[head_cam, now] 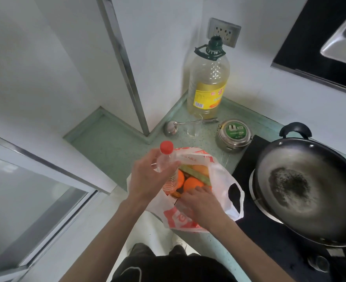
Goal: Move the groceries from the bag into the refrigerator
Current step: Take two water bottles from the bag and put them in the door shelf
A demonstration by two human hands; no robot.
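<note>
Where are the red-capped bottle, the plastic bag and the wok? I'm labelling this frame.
red-capped bottle (166,147): head view, on its red cap.
plastic bag (219,180): head view, on its white right wall.
wok (302,192): head view, on its inner bowl.

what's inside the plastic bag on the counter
In the plastic bag: oranges, a green vegetable, and the lower end of a red-capped bottle held by the left hand. Deeper items are covered.

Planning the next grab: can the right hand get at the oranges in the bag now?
Probably yes: the right hand is already in the open bag, beside an orange, with nothing covering it.
</note>
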